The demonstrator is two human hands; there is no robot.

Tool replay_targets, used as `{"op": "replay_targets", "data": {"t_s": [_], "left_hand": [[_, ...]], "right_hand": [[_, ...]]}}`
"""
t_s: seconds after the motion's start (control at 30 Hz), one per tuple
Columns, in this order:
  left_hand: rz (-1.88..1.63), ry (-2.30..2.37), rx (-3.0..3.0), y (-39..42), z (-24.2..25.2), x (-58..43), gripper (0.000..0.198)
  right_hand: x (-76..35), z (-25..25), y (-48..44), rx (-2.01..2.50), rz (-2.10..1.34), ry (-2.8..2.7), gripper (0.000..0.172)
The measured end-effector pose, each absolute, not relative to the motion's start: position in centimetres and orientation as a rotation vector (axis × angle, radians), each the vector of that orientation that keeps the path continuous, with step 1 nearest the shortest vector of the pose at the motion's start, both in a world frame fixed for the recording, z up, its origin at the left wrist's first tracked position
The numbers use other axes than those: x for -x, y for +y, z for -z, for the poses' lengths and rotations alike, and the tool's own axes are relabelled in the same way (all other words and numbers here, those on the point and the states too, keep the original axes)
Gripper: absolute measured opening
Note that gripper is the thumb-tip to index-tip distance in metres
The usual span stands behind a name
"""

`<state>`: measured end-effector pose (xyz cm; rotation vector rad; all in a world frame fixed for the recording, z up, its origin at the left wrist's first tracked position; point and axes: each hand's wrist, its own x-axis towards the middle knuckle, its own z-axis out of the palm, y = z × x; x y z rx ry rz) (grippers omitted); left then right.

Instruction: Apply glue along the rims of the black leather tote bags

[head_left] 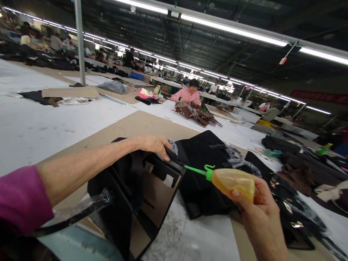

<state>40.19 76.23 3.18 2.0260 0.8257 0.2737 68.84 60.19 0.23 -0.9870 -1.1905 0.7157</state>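
Note:
A black handbag (124, 197) stands open at the near table edge, its beige lining showing. My left hand (155, 145) grips the bag's top edge, fingers closed over it. In my right hand (257, 204) is a squeeze bottle (233, 183) of yellowish glue-like liquid with a green nozzle. The bottle lies nearly level, and its nozzle tip meets or almost meets the bag's top corner, close to my left fingers. Behind the bag lies a flat black bag piece (202, 161) with a plastic-wrapped handle. A wrapped strap (72, 220) hangs from the handbag's near side.
More black bags with metal fittings (291, 218) lie at the right, near dark fabric piles (306, 163). Across the table a person in pink (188, 93) works over brown bag pieces (196, 114). A metal post (78, 24) rises at the left. White paper (195, 251) covers part of the table.

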Motion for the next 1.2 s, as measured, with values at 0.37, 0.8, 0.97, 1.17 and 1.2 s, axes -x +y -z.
{"op": "replay_targets", "data": {"t_s": [0.37, 0.8, 0.97, 1.17, 1.2], "left_hand": [[-0.268, 0.821, -2.001, 75.8, -3.3, -40.4, 0.03], [-0.241, 0.804, -2.056, 75.9, -3.0, -40.7, 0.029], [-0.24, 0.843, -2.077, 75.7, -3.1, -40.8, 0.025], [-0.233, 0.875, -2.094, 75.3, -3.3, -41.2, 0.021], [-0.232, 0.872, -2.096, 75.3, -3.3, -41.3, 0.02]], "right_hand": [[-69.2, 0.2, 59.3, 1.059, -0.71, -1.261, 0.041], [-68.9, 1.3, 59.1, 1.08, -0.741, -1.233, 0.04], [-68.4, 1.5, 58.0, 1.133, -0.666, -1.275, 0.037], [-68.1, 3.1, 57.1, 1.184, -0.698, -1.272, 0.039], [-68.0, 3.4, 56.9, 1.194, -0.705, -1.266, 0.039]]}}
